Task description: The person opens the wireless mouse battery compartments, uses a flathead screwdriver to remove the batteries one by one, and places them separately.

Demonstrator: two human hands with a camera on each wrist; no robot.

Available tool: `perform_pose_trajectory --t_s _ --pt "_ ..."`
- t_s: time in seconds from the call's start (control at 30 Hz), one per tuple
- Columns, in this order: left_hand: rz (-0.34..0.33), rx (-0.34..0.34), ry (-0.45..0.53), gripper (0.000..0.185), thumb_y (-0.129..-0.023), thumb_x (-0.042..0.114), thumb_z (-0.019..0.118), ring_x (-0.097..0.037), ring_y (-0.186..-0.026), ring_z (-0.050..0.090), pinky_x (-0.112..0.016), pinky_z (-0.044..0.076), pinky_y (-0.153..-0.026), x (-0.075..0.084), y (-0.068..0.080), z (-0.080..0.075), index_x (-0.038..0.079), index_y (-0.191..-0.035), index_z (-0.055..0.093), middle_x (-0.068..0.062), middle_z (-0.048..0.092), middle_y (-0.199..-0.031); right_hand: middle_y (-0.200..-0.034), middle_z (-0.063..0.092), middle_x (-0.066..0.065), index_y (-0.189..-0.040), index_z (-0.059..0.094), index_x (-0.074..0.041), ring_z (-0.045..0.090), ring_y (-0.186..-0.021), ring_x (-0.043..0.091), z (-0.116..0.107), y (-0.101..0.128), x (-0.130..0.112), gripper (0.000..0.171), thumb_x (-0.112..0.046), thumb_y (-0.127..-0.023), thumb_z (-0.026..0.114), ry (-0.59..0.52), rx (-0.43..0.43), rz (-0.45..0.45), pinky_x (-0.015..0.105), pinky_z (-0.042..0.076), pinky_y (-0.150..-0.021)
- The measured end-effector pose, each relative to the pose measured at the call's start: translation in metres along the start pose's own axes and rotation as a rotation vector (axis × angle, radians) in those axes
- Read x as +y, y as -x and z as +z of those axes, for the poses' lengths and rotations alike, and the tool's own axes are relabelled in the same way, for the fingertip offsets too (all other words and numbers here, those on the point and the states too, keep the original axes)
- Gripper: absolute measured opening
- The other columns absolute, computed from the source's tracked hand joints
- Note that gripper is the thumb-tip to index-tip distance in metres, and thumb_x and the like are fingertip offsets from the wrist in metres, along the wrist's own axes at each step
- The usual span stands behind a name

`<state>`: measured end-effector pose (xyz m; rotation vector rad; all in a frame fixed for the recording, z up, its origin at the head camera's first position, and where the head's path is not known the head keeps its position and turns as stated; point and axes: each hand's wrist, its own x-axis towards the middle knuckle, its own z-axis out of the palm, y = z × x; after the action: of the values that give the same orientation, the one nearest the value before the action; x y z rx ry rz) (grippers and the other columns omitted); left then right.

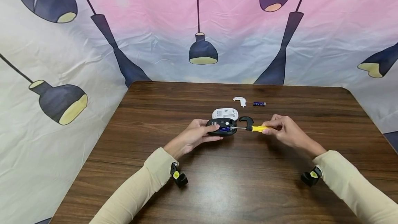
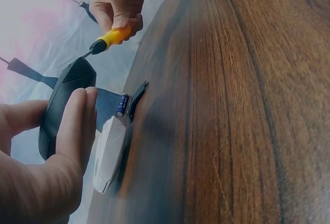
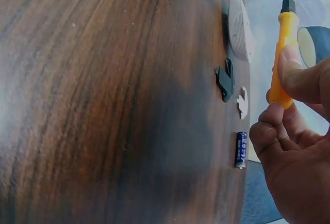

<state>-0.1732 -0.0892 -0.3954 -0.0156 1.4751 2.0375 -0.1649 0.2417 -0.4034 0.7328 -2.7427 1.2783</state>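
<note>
My left hand (image 1: 196,134) grips a black computer mouse (image 2: 68,100), underside up, with the thumb on top and fingers beneath. A blue battery (image 1: 224,129) lies in the mouse's uncovered compartment. From the right, my right hand (image 1: 284,130) pinches the yellow handle of a screwdriver (image 3: 284,53). Its thin metal shaft reaches over to the compartment, the tip right at the battery's end. Both the mouse and the screwdriver are held above the table.
Just behind the black mouse, a white mouse (image 1: 225,113) lies upside down on the wooden table (image 1: 236,175). A black battery cover (image 3: 225,82), a white cover (image 1: 240,101) and a loose blue battery (image 1: 259,104) lie to its right. A patterned cloth (image 1: 168,20) hangs behind.
</note>
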Motion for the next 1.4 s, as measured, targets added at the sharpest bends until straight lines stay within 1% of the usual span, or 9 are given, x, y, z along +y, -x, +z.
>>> perform_pose_trajectory --t_s 0.23,0.33,0.53,0.67,0.9,1.1,1.27,1.4 --pt "-0.005 0.002 0.024 0.043 -0.1 -0.001 0.06 -0.039 -0.114 0.065 -0.039 0.058 -0.096 0.0 0.0 -0.001 -0.015 -0.138 0.046 -0.03 0.056 -0.135 -0.086 0.064 0.005 -0.111 0.076 0.004 0.046 -0.071 0.012 0.003 0.002 0.001 0.023 -0.007 -0.091 0.076 -0.031 -0.032 0.094 0.02 0.042 -0.057" --pt "-0.006 -0.003 0.029 0.043 -0.101 -0.001 0.06 -0.039 -0.115 0.065 -0.04 0.058 -0.097 0.0 0.0 -0.001 -0.015 -0.139 0.046 -0.03 0.056 -0.136 -0.088 0.065 0.006 -0.113 0.075 0.004 0.047 -0.073 0.014 0.004 0.002 0.001 0.024 -0.008 -0.092 0.076 -0.045 -0.045 0.118 0.021 0.044 -0.058" --pt "-0.012 -0.006 0.031 0.043 -0.1 0.0 0.061 -0.039 -0.115 0.065 -0.039 0.058 -0.097 0.0 0.0 -0.001 -0.015 -0.139 0.047 -0.029 0.057 -0.136 -0.088 0.066 0.006 -0.114 0.075 0.004 0.049 -0.073 0.014 0.006 0.004 0.004 0.025 -0.009 -0.093 0.075 -0.062 -0.058 0.144 0.021 0.046 -0.059" --pt "-0.013 -0.013 0.027 0.044 -0.1 0.0 0.061 -0.04 -0.116 0.064 -0.039 0.058 -0.097 0.0 0.0 -0.001 -0.015 -0.139 0.047 -0.029 0.056 -0.136 -0.089 0.066 0.007 -0.114 0.075 0.004 0.049 -0.073 0.014 0.008 0.004 0.006 0.025 -0.008 -0.093 0.075 -0.074 -0.053 0.146 0.021 0.046 -0.059" --pt "-0.014 -0.022 0.026 0.043 -0.102 0.001 0.059 -0.04 -0.118 0.063 -0.04 0.058 -0.098 0.0 0.001 0.0 -0.014 -0.14 0.046 -0.028 0.056 -0.137 -0.09 0.066 0.008 -0.115 0.074 0.004 0.049 -0.073 0.014 0.011 0.005 0.008 0.025 -0.008 -0.093 0.075 -0.109 -0.054 0.165 0.021 0.045 -0.06" --pt "-0.014 -0.015 0.035 0.042 -0.101 -0.001 0.059 -0.04 -0.118 0.063 -0.04 0.058 -0.097 0.0 0.001 -0.001 -0.015 -0.139 0.047 -0.029 0.056 -0.137 -0.088 0.066 0.007 -0.114 0.076 0.003 0.05 -0.073 0.015 0.01 0.005 0.008 0.023 -0.008 -0.093 0.074 -0.092 -0.05 0.162 0.022 0.046 -0.06" --pt "-0.007 -0.009 0.042 0.043 -0.101 0.0 0.06 -0.041 -0.117 0.063 -0.039 0.058 -0.097 -0.001 0.0 -0.002 -0.014 -0.139 0.046 -0.029 0.056 -0.136 -0.085 0.065 0.005 -0.109 0.078 0.0 0.05 -0.072 0.014 0.003 0.002 0.006 0.018 -0.007 -0.092 0.075 -0.06 -0.014 0.113 0.022 0.046 -0.058" --pt "-0.006 -0.015 0.035 0.043 -0.1 0.0 0.061 -0.042 -0.118 0.062 -0.041 0.057 -0.098 -0.001 0.0 -0.002 -0.014 -0.139 0.047 -0.029 0.057 -0.136 -0.081 0.062 0.005 -0.106 0.079 -0.002 0.047 -0.068 0.014 -0.009 0.001 0.003 0.015 -0.007 -0.092 0.075 -0.045 0.028 0.07 0.022 0.042 -0.052"
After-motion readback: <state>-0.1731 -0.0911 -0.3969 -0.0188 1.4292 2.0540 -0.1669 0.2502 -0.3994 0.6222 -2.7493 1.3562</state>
